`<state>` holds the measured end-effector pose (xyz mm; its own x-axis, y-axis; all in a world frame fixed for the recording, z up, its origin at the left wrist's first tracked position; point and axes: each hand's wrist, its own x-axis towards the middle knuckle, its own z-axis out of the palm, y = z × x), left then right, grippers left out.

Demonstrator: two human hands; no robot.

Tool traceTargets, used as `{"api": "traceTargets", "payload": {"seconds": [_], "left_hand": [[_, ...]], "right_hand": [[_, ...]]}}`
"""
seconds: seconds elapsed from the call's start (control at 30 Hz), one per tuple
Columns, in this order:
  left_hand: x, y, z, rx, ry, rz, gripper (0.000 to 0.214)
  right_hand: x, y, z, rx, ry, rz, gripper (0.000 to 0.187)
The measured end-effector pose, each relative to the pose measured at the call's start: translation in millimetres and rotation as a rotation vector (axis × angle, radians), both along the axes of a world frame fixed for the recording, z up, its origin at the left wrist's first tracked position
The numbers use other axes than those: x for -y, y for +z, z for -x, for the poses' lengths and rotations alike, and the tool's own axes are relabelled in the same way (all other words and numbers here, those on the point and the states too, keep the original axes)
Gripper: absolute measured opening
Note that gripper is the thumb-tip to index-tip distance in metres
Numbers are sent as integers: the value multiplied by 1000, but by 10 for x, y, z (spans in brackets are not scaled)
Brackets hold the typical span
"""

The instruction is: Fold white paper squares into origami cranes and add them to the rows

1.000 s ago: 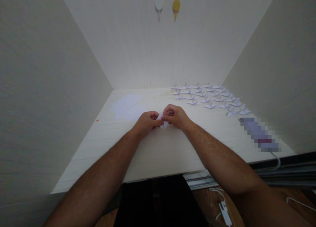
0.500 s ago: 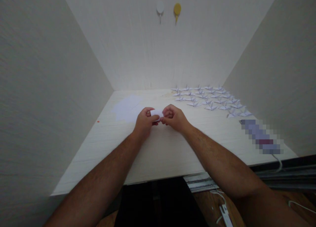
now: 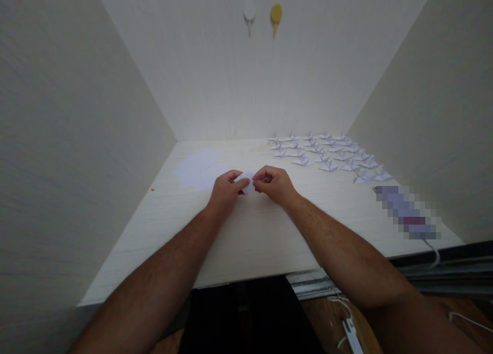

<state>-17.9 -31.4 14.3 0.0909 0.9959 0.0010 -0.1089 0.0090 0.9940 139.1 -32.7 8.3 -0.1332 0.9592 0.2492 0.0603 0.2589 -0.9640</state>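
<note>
Just below the middle of the frame, a small piece of white paper [image 3: 248, 183] is held up between two bare hands over a pale table [image 3: 246, 251]. The left hand [image 3: 225, 190] has it clamped, thumb laid across its face and the other fingers bent behind. The right hand [image 3: 275, 184] has its thumb and forefinger brought together at the paper's right edge, the remaining fingers curled; it seems to pinch that edge, though the contact is too small to be sure. Left of centre, just beyond the left hand, loose white sheets [image 3: 200, 168] lie overlapping. Rows of folded paper cranes [image 3: 328, 166] stand right of centre, along the back of the table. Nearer the right edge of the frame lies a pixelated object [image 3: 406, 212], a pale cable [image 3: 434, 254] running from its lower end. At top centre, a white hook [image 3: 249, 11] and a yellow hook [image 3: 276, 14] hang side by side on the wall [image 3: 231, 81].
</note>
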Motion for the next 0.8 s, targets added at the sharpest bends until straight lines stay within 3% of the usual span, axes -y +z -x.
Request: {"api": "traceTargets", "payload": {"seconds": [0.27, 0.8], "left_hand": [[-11, -41, 16, 14, -9, -3, 25], [-18, -49, 30, -98, 1, -49, 29]], "right_hand": [[-38, 22, -1, -109, -12, 57, 14], [-25, 47, -35, -129, -14, 83, 10]]}}
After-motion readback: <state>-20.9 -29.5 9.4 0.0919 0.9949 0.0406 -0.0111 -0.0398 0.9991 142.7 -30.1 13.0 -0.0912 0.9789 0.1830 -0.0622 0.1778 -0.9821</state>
